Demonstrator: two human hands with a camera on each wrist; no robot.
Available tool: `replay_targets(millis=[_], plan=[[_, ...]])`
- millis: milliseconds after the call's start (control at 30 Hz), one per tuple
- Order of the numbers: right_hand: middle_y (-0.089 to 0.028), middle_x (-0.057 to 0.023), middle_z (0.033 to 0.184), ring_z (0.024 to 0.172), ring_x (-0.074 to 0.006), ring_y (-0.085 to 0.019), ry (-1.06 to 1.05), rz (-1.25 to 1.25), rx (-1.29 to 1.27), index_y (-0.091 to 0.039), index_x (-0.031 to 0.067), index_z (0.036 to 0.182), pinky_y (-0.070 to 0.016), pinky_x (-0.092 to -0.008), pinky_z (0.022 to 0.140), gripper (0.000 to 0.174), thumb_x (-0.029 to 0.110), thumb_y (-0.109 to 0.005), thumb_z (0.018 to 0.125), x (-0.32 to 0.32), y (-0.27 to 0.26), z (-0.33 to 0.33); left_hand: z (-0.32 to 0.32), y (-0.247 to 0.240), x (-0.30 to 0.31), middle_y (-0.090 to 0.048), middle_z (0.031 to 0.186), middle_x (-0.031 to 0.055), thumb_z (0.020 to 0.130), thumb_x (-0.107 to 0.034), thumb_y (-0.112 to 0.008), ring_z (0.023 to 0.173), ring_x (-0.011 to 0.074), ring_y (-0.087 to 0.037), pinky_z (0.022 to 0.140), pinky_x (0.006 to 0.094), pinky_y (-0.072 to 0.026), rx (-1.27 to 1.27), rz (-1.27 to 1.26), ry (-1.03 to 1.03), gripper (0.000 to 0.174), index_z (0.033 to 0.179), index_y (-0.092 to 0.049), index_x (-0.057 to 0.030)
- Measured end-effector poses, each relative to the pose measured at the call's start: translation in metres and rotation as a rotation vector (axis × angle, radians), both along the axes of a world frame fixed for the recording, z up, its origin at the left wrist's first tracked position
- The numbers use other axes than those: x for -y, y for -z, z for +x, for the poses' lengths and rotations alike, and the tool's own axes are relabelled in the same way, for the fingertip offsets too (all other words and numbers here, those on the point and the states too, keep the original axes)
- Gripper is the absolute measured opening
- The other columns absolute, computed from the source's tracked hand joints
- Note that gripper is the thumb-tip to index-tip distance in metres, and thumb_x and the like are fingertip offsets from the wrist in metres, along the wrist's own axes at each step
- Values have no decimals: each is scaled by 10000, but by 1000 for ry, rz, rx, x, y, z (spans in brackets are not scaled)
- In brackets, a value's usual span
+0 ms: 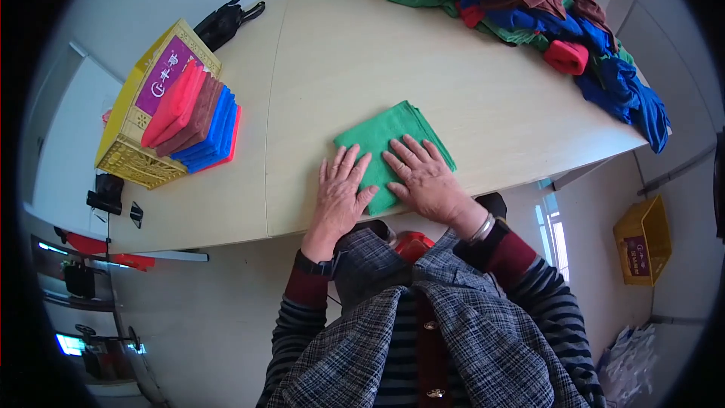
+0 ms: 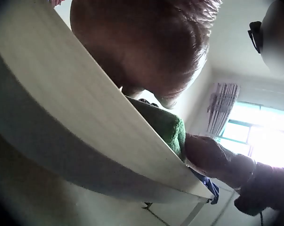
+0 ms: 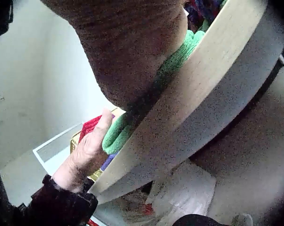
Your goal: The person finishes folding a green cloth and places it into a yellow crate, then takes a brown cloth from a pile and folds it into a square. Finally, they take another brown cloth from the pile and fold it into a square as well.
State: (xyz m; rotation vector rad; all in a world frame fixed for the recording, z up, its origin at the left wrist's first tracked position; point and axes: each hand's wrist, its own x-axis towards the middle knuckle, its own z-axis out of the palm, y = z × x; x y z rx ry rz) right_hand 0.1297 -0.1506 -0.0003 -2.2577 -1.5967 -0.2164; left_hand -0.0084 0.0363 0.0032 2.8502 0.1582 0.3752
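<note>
A folded green towel [image 1: 375,133] lies near the front edge of the table, turned at an angle. My left hand [image 1: 341,195] rests on its left side, fingers extended and the thumb toward the middle. On the right part of the towel my right hand [image 1: 429,183] lies palm down with its fingers spread. In the left wrist view, the towel's thick folded edge [image 2: 176,134] shows close to the table edge. The right wrist view shows the layered green towel [image 3: 117,134] beneath the right hand, with the left hand [image 3: 88,148] beside it.
At the left, a stack of folded red, brown and blue towels [image 1: 198,117] stands against a yellow basket [image 1: 124,147]. A heap of loose coloured towels [image 1: 529,0] covers the far right. A black bag [image 1: 223,23] lies at the back; another yellow basket [image 1: 643,242] is at right.
</note>
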Motion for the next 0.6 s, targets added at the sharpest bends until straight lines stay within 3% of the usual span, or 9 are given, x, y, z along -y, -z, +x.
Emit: replay_targets(millis=[100, 233, 367, 467, 600], plan=[[-409, -103, 1564, 1474, -322, -329, -83, -3, -2, -462, 132, 1486, -261, -516, 1198, 598, 413, -570, 969, -1, -5, 26, -1, -3, -1, -360, 1574, 171, 999, -575, -435, 1491, 356, -267, 1194, 582, -185, 38, 55, -4, 686, 1462, -465, -69], [-427, -109, 1548, 1467, -322, -338, -94, -175, 35, -490, 146, 1466, -281, -524, 1187, 567, 370, -596, 956, 6, -26, 58, 4, -14, 18, -444, 1473, 195, 952, -538, -551, 1403, 380, -367, 1165, 567, -250, 44, 98, -7, 671, 1391, -511, -33], [-460, -103, 1523, 1438, -334, -377, 74, -349, -1, -521, 139, 1435, -293, -539, 1177, 531, 338, -603, 949, 13, -48, 51, 4, -36, 62, -505, 1332, 210, 873, -481, -677, 1260, 376, -460, 1098, 524, -338, -68, 113, -61, 698, 1348, -524, 7], [-527, -106, 1460, 1399, -335, -430, 187, -116, -69, -583, 123, 1364, -312, -538, 1161, 454, 299, -602, 946, 22, -40, -4, 1, -35, 74, -524, 1254, 208, 812, -430, -752, 1166, 350, -493, 1025, 471, -389, -10, 144, 9, 724, 1325, -530, 31], [-558, -112, 1424, 1368, -348, -462, 146, 82, 13, -596, 96, 1333, -333, -526, 1141, 424, 284, -596, 952, 22, -8, -5, 0, -35, 88, -530, 1242, 182, 810, -401, -757, 1153, 334, -504, 1009, 455, -394, -87, 222, 41, 698, 1325, -538, 16]])
